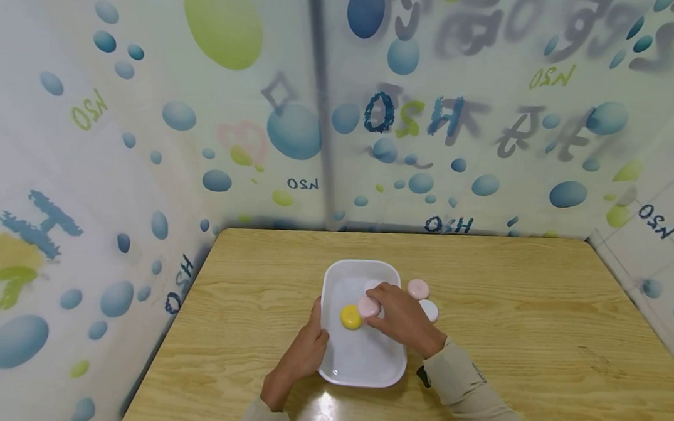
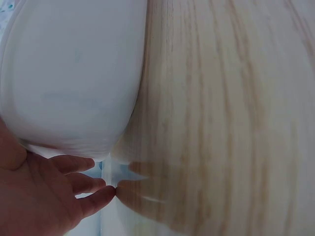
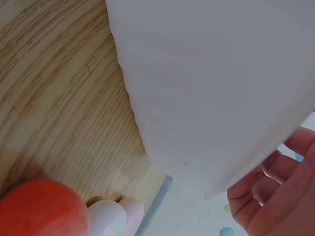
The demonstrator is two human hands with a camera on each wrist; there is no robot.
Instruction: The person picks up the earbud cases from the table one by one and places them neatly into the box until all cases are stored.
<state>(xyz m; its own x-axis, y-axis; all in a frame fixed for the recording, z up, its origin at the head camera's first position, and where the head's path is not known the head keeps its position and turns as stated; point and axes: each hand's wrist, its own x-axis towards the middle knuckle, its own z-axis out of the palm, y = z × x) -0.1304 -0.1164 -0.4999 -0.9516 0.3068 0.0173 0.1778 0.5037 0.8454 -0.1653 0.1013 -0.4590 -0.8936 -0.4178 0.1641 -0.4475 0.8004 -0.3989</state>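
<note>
Right hand [image 1: 400, 314]: fingers pinching a pink disc [image 1: 368, 307] over the white tray [image 1: 362, 365], right by the yellow disc [image 1: 350, 316]; can't tell if it touches bottom. Left hand [image 1: 307, 349]: thumb at the left rim, fingers round the outside wall. Second pink disc [image 1: 418, 288] and white disc [image 1: 428, 310] sit right of the tray on the table [image 1: 207, 342]: wood-grain, glossy, glare near front. Pale walls [image 1: 477, 60], blue/green spots, mirrored H2O lettering. Right wrist view only: red round piece [image 3: 44, 209] near the white disc.
</note>
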